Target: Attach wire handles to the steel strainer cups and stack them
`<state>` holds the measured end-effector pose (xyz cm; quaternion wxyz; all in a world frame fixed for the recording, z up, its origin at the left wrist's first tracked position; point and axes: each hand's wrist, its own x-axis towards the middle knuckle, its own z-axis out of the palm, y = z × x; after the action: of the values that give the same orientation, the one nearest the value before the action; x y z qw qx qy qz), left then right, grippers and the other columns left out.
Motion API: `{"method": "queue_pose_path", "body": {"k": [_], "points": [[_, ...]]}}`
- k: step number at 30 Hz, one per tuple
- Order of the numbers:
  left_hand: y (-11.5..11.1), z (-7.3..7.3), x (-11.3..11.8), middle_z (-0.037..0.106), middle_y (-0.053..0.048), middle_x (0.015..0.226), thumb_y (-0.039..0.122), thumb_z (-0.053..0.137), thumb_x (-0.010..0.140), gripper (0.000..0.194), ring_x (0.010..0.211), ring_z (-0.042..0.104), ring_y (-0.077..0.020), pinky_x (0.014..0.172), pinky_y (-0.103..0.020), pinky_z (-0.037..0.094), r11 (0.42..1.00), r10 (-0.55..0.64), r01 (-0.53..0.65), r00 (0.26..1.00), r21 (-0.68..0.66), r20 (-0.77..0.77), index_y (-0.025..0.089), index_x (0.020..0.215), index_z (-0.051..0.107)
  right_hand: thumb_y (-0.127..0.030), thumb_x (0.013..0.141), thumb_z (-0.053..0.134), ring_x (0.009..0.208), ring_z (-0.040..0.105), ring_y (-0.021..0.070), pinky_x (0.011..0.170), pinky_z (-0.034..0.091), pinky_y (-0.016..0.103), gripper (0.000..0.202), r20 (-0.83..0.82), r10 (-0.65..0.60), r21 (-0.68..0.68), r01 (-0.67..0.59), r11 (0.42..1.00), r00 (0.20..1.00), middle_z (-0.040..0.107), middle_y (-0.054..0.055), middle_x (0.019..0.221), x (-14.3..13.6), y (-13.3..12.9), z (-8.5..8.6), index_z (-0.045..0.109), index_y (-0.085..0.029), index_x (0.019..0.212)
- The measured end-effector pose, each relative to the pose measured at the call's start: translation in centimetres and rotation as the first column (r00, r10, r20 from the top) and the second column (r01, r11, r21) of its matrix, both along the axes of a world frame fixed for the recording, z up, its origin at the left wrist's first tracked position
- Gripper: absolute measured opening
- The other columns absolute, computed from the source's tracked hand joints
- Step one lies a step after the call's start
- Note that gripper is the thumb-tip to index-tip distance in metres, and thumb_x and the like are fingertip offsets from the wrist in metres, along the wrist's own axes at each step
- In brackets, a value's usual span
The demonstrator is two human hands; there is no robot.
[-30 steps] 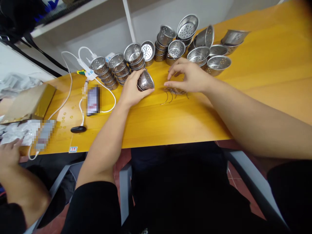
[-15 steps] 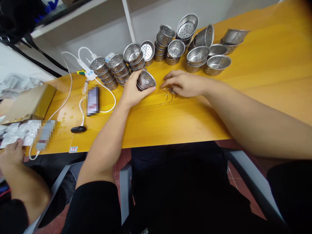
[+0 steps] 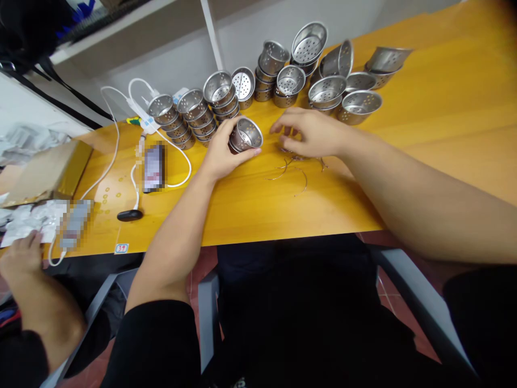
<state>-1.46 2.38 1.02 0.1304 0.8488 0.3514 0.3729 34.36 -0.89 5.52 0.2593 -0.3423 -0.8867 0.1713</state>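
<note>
My left hand (image 3: 226, 153) is wrapped round a perforated metal cup (image 3: 247, 134), its mouth tilted toward me. Thin curved wires (image 3: 301, 175) lie loose on the yellow table, to the right of that cup. Just above the wires is my right hand (image 3: 305, 132), palm down, its fingers curved and apart; nothing shows between them. Behind my left hand stand stacks of similar perforated cups (image 3: 194, 105), and more cups (image 3: 291, 81) stand behind my right hand.
A phone (image 3: 153, 168) with white cables and a black oval object (image 3: 130, 215) are on the left of the table (image 3: 250, 215). Farther left are a cardboard box (image 3: 48, 170), another phone (image 3: 76, 223) and another person's hand (image 3: 24, 256). A shelf divider rises behind.
The cup in my left hand has shifted slightly right and turned its mouth more toward me. My right hand has risen a little, and the wires are spread wider beneath it.
</note>
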Motion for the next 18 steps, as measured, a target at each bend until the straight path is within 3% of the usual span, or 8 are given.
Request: {"method": "queue_pose_path", "body": {"k": [3,6,11,14,18], "points": [[-0.5,0.1,0.5,0.08,-0.017,0.18,0.119,0.091,0.083,0.126,0.173,0.076,-0.0486,0.152,-0.068,0.06,0.999,-0.014,0.015,1.0,-0.035,0.019,0.034,0.174,0.07,-0.069,0.122,0.085,0.134,0.081,0.0419,0.119,0.072,0.06,0.057,-0.133,0.037,0.0,-0.038,0.999,0.99,0.081,0.017,0.154,-1.6,-1.0,-0.3,0.085,-0.031,0.164],[-0.8,0.2,0.8,0.081,-0.017,0.178,0.118,0.091,0.084,0.125,0.17,0.079,-0.0476,0.15,-0.067,0.063,0.997,-0.029,0.031,0.999,-0.071,0.03,0.032,0.172,0.071,-0.078,0.124,0.083,0.138,0.081,0.0421,0.119,0.073,0.062,0.053,-0.186,0.078,-0.014,-0.082,0.997,0.979,0.079,0.016,0.154,-2.8,-1.8,-0.4,0.089,-0.032,0.152],[-0.6,0.0,0.6,0.081,-0.02,0.179,0.12,0.095,0.077,0.138,0.169,0.08,-0.0489,0.147,-0.069,0.065,0.988,-0.029,0.035,0.999,-0.148,0.045,0.03,0.177,0.066,-0.084,0.125,0.079,0.133,0.08,0.0403,0.124,0.072,0.064,0.053,-0.254,-0.029,-0.058,0.014,0.998,0.967,0.077,0.016,0.159,-2.9,-1.9,-0.1,0.089,-0.035,0.141],[-0.8,0.1,0.4,0.08,-0.023,0.18,0.118,0.103,0.066,0.149,0.167,0.081,-0.0509,0.144,-0.069,0.068,0.977,0.002,0.002,1.0,-0.214,0.019,0.027,0.178,0.066,-0.082,0.126,0.074,0.129,0.081,0.0414,0.123,0.072,0.067,0.052,-0.275,-0.124,-0.022,0.122,0.992,0.953,0.074,0.018,0.16,-2.1,-1.5,0.1,0.088,-0.034,0.141],[-1.8,0.9,0.5,0.084,-0.019,0.175,0.116,0.107,0.063,0.145,0.158,0.086,-0.0478,0.138,-0.064,0.073,0.964,0.043,-0.042,0.999,-0.263,-0.004,0.027,0.172,0.072,-0.068,0.126,0.075,0.134,0.078,0.0435,0.133,0.066,0.073,0.035,-0.163,-0.204,-0.017,0.204,0.979,0.965,0.075,0.017,0.161,-1.1,-0.5,-0.6,0.088,-0.038,0.138]]}}
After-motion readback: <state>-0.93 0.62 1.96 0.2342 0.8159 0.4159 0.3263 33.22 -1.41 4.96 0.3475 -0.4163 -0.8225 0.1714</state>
